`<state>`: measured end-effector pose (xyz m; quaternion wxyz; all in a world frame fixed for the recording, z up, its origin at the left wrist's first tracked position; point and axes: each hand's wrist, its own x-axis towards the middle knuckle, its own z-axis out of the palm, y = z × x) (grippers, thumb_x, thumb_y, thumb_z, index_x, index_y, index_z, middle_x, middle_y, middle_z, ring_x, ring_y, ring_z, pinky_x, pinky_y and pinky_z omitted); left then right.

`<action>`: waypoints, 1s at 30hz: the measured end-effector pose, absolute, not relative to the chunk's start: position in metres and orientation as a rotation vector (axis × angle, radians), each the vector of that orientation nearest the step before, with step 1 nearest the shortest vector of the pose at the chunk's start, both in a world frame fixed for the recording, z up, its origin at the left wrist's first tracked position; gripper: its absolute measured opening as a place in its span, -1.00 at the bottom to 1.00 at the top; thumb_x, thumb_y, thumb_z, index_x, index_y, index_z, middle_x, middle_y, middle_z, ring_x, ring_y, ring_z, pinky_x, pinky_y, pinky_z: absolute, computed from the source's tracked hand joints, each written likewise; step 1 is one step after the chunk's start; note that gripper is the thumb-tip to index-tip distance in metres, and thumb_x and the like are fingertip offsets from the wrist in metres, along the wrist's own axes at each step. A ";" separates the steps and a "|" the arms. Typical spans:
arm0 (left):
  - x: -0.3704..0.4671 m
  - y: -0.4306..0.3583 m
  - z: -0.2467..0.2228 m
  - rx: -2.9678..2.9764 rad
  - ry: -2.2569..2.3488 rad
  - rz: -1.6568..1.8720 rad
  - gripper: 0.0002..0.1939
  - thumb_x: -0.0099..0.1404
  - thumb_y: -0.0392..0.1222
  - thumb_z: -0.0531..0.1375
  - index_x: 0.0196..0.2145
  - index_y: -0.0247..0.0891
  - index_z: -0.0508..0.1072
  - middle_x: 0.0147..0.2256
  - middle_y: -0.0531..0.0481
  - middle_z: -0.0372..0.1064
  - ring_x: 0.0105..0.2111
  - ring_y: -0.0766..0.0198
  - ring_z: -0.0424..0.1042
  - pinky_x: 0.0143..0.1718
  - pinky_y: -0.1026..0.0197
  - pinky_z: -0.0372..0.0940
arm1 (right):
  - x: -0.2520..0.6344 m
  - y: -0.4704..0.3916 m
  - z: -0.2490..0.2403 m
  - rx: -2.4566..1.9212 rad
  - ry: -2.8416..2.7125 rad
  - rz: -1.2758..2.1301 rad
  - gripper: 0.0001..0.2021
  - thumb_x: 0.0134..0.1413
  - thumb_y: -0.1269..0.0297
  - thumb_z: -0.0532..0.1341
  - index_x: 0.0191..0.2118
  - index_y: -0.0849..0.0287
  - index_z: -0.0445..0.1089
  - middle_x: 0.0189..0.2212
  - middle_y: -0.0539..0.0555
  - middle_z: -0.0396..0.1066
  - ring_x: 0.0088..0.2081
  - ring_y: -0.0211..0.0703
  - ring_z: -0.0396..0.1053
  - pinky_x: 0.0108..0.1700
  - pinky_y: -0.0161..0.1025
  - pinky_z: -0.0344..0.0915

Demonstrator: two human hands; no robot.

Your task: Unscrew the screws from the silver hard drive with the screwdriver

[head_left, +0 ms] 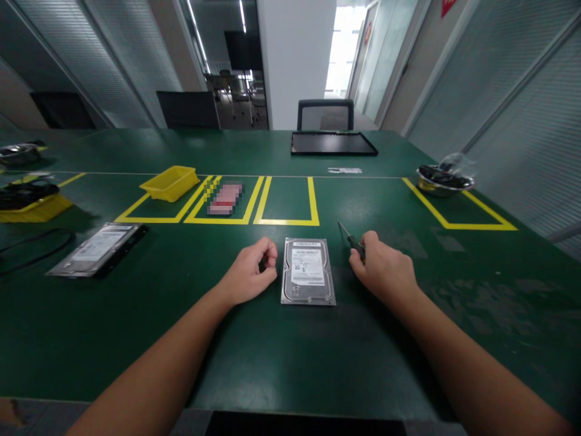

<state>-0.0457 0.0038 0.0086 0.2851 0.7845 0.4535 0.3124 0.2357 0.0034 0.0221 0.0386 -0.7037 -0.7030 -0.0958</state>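
Observation:
A silver hard drive (307, 271) lies label up on the green table, between my two hands. Just beside its left edge rests my left hand (254, 269), fingers curled in toward the thumb; I see nothing between them. To the right of the drive, my right hand (384, 263) is closed around a screwdriver (356, 244) with a dark green handle. Its thin shaft points forward and left, with the tip off the drive. Another hard drive (97, 248) lies farther left, set at an angle.
Yellow tape marks (287, 222) outline areas on the table (245, 363). A yellow bin (170, 183) and a pixelated reddish object (226, 199) stand behind my left hand. At right is a metal bowl (445, 181) of dark items. A flat black panel (333, 143) lies at the back.

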 end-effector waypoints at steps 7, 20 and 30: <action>-0.044 0.004 0.005 2.136 1.275 0.836 -0.83 0.09 -0.42 0.09 -0.37 -0.22 0.20 -0.44 0.13 0.22 -0.45 0.35 0.22 -0.39 0.27 0.14 | 0.232 0.004 0.021 -2.206 -2.267 -0.136 -0.75 0.27 0.11 -0.06 -0.15 0.17 0.17 -0.44 0.10 0.43 -0.40 -0.04 0.45 -0.48 -0.24 -0.10; -0.043 0.007 0.000 2.160 1.338 0.868 -0.80 0.08 -0.44 0.09 -0.35 -0.22 0.21 -0.45 0.14 0.23 -0.48 0.37 0.24 -0.41 0.28 0.16 | 0.240 0.013 0.014 -2.268 -2.228 -0.030 -0.70 0.28 0.04 -0.13 -0.11 0.14 0.16 -0.41 0.13 0.44 -0.36 0.13 0.47 -0.39 -0.14 0.23; -0.042 0.006 0.000 2.206 1.349 0.829 -0.82 0.08 -0.43 0.09 -0.36 -0.22 0.22 -0.46 0.13 0.22 -0.47 0.35 0.24 -0.41 0.27 0.15 | 0.263 0.005 0.029 -2.263 -2.156 -0.071 -0.60 0.28 -0.06 -0.12 -0.08 0.09 0.27 -0.13 0.14 0.41 -0.18 0.12 0.44 -0.31 -0.08 0.29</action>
